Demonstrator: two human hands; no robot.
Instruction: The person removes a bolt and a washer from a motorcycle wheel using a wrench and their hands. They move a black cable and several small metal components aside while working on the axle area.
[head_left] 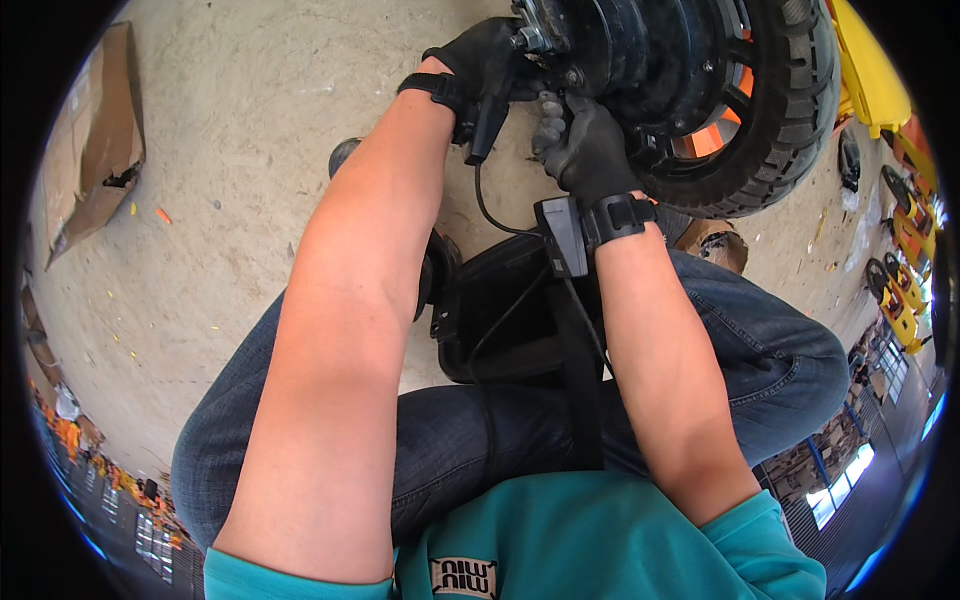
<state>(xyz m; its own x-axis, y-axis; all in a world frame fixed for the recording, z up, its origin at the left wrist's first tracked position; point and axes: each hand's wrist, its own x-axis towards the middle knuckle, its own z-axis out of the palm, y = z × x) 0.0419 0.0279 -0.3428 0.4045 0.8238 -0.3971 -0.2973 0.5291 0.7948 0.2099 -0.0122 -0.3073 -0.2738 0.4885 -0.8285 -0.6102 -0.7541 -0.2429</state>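
Note:
A large wheel with a knobby black tyre (800, 110) and a dark hub (640, 60) fills the upper right. At its left end sit a metal bracket and an axle nut (530, 40). My left hand (485, 60), in a black glove, reaches in beside that nut; its fingers are mostly hidden behind the axle parts. Just under the hub, my right hand (590, 145) wears a matching glove with worn grey fingertips. Its fingers are curled closed close to the hub's lower edge, and whatever they grip is hidden. Cabled black devices are strapped to both wrists.
Between my bent legs lies a black plastic tray-like part (510, 340). A torn cardboard box (95, 140) stands on the concrete floor at left. Yellow body panels (870, 70) and several small yellow wheeled vehicles (905, 270) are at right. Scraps litter the floor.

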